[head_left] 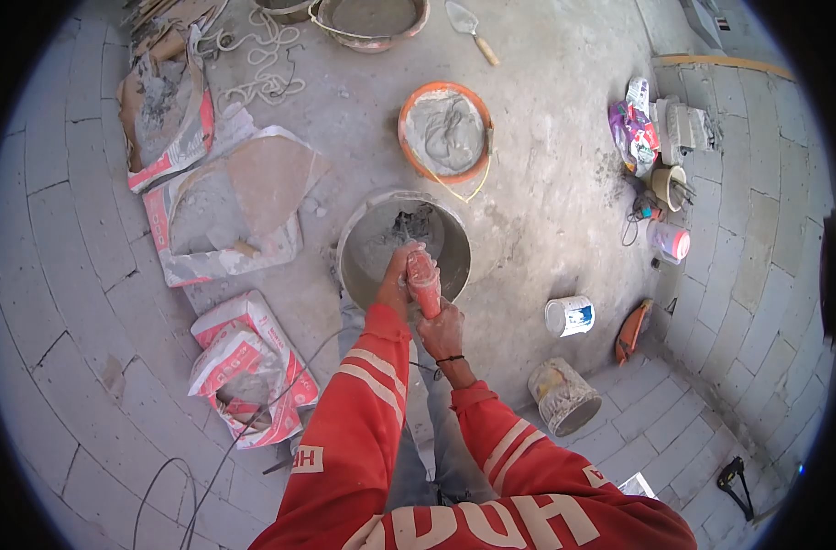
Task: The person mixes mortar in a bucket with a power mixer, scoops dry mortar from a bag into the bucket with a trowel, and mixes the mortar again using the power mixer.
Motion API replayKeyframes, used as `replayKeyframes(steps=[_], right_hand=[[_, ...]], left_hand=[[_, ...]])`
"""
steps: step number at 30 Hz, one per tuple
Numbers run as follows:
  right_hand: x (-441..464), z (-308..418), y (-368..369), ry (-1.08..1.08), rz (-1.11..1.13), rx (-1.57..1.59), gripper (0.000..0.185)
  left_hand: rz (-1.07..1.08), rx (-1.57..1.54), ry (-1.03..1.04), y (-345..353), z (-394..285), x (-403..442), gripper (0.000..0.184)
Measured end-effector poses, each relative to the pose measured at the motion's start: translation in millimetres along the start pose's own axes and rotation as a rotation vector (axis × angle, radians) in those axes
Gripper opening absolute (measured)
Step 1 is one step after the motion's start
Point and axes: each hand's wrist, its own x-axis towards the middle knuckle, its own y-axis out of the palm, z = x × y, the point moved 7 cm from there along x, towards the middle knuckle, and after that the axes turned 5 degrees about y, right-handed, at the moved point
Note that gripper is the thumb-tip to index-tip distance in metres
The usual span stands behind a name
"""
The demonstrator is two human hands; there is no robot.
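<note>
A red power tool (pixel 424 282), dusted with grey, points down into a large grey tub (pixel 460 257). My left hand (pixel 397 280) is closed around the tool's front part, over the tub. Lower down, at the tub's near rim, my right hand (pixel 442 332) grips the tool's rear end; a dark band circles that wrist. Grey material lies inside the tub, with a dark, rough patch where the tool's lower end goes in. That lower end is mostly hidden. Just beyond the tub stands an orange bucket (pixel 407 137) filled with smooth grey mix, its handle hanging toward me.
Opened bags of powder (pixel 280 240) lie at the left, and a cable (pixel 299 374) runs past them. A trowel (pixel 474 32) and a black basin (pixel 370 42) are at the top. On the right are a white can (pixel 570 316), a dirty bucket (pixel 564 396) and a block wall (pixel 743 229).
</note>
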Motion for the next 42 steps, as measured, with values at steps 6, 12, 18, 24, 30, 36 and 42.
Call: replayKeyframes(steps=[6, 12, 18, 24, 30, 36, 42], right_hand=[[3, 2, 3, -0.067, -0.030, 0.024, 0.024], [3, 3, 9, -0.074, -0.044, 0.010, 0.026], [2, 3, 10, -0.072, -0.039, 0.017, 0.024], [2, 6, 13, -0.058, -0.030, 0.008, 0.021], [2, 9, 13, -0.061, -0.037, -0.006, 0.022], [0, 13, 15, -0.088, -0.025, -0.003, 0.023], [-2, 13, 18, -0.079, -0.017, -0.003, 0.023]], left_hand=[[-0.088, 0.045, -0.029, 20, -16, -8, 0.051], [-0.134, 0.068, -0.032, 25, -24, -19, 0.048], [-0.097, 0.038, -0.080, 2, -12, -1, 0.043], [-0.107, 0.056, -0.038, 10, -28, -13, 0.043], [-0.098, 0.041, -0.009, 2, -28, -11, 0.044], [-0.081, 0.092, 0.029, 1, -34, -17, 0.046], [-0.128, 0.112, 0.014, 9, -40, -27, 0.048]])
